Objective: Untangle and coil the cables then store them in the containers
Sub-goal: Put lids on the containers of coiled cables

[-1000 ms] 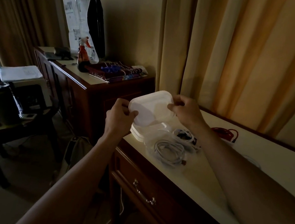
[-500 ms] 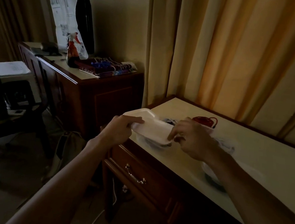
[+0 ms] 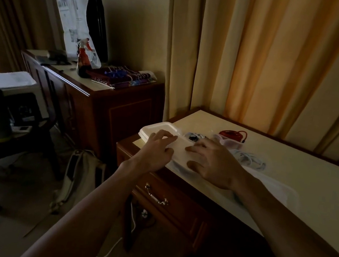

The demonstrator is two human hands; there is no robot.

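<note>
On the desk [image 3: 286, 177], white lid [image 3: 159, 130] (seemingly translucent), both hands flat, pressing it.

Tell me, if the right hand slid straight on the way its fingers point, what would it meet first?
Probably the left hand: the right hand lies on the white lid with fingers pointing left across it. Depth is unclear; it might pass just behind.

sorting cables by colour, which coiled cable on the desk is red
The red cable, coiled at the far edge near the curtain. The white cable, nearer the right hand, is pale.
</note>
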